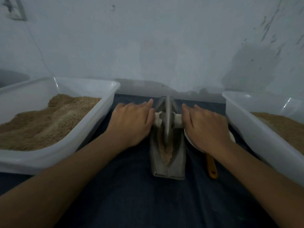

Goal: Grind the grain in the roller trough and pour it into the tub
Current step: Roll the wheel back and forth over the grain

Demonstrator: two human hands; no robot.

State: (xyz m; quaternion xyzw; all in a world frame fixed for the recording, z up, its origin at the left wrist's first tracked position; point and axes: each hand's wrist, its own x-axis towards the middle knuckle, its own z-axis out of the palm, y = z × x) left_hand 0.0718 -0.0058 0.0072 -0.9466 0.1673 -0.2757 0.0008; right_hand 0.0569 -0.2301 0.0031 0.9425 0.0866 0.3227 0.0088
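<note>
Two white tubs [57,89] of ground grain flank a metal roller trough [167,155] on dark cloth. Left hand [131,122] and right hand [207,127] press flat, fingers straight, on the wheel's axle [178,120]. Grinding looks underway; next, likely rolling the wheel [167,119] along the grain [166,153] between them.

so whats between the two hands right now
In the head view, the roller wheel stands on edge in the metal trough, between the left hand and the right hand; each palm presses an end of its white axle.
</note>
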